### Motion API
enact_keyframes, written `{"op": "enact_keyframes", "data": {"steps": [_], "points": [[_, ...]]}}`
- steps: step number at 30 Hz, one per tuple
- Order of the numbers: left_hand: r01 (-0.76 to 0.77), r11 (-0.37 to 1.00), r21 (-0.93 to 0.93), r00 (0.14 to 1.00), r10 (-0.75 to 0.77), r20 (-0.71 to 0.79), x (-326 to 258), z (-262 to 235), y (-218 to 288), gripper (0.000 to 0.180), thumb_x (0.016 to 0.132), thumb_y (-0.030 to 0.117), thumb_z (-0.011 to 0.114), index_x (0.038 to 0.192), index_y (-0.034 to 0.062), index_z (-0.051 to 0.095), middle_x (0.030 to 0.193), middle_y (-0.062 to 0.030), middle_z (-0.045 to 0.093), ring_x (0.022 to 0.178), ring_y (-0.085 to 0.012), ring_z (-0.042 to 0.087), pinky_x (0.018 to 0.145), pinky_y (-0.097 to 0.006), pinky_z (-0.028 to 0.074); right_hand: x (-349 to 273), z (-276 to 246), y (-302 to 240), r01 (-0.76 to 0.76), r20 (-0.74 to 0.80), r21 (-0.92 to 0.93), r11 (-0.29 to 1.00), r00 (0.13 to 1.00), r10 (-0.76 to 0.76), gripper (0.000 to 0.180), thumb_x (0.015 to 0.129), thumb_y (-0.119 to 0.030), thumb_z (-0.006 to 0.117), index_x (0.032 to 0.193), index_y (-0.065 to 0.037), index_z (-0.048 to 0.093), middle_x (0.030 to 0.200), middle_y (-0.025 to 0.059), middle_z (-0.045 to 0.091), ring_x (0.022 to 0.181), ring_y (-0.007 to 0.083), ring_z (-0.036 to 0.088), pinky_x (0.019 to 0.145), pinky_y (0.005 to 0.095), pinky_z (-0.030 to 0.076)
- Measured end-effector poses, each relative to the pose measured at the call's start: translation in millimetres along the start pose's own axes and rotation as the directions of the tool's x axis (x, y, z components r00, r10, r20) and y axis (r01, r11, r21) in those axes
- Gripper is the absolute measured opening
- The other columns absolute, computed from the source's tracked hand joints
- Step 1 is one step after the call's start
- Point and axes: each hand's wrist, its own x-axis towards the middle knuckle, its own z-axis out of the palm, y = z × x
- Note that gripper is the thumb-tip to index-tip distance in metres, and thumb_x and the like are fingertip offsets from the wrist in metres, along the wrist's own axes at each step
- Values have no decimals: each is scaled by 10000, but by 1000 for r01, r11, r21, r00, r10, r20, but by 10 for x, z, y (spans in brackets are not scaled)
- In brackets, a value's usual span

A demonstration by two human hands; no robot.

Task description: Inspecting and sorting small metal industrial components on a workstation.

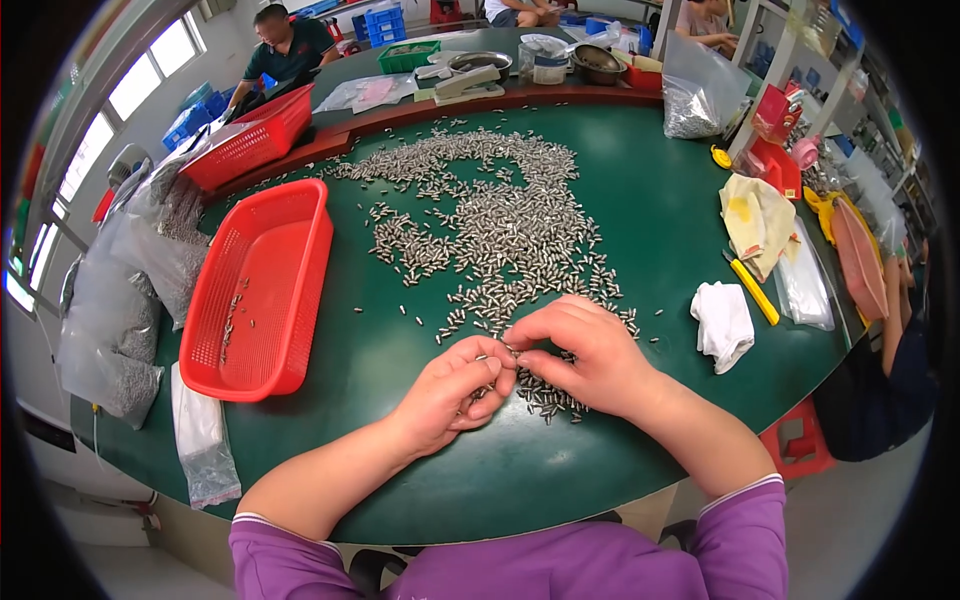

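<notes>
Small shiny metal pieces (520, 225), short and rounded like pins or bullets, lie in a wide heap on the green table (420, 480). At the heap's near edge my left hand (462, 385) is closed, its fingers curled and thumb pressed against the index finger. Beside it my right hand (580, 345) pinches at the left fingertips, thumb and index finger almost touching. A small metal piece seems to sit between the fingertips, mostly hidden. More loose pieces (550, 400) lie under and beside my right hand. A red basket (318, 260) with a few pieces inside stands at the left.
Bags of metal pieces (130, 300) line the left edge; another bag (692, 105) stands at the back right. A yellow cutter (755, 290), white cloth (722, 325) and stained glove (757, 222) lie right. A raised red border (430, 112) runs behind the heap. Other people sit farther off.
</notes>
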Motion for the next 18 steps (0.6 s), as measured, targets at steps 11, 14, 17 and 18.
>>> {"op": "enact_keyframes", "data": {"steps": [11,14,17,18], "points": [[25,990,136,998,-17,-60,16,12,-35,95,965,157,505,1030,96,471,837,-35,528,500,-36,355,393,-171,213,-20,25,12,105,-11,-59,993,994,-106,317,720,-56,744,1020,-108,654,887,12,680,787,205,626,719,326,490],[36,987,154,996,-23,-83,17,35,-30,93,968,179,503,1008,100,474,831,-39,519,492,-41,346,394,-169,214,-24,5,10,124,8,-63,990,992,-124,358,729,-46,734,1071,-108,648,892,15,685,796,199,635,728,320,494],[39,992,116,994,-27,-103,-1,60,4,88,969,176,487,1002,94,483,818,-49,522,489,-48,343,386,-175,218,18,-51,32,18,-62,20,1000,998,-17,397,770,-15,694,1151,-98,619,889,27,686,829,167,652,718,302,514],[39,995,89,994,-30,-103,-2,67,12,87,969,171,476,996,90,489,810,-56,524,487,-54,342,381,-178,221,24,-79,53,-39,-91,21,999,995,41,387,781,-4,678,1153,-89,615,895,38,683,836,163,653,733,296,519]]}}
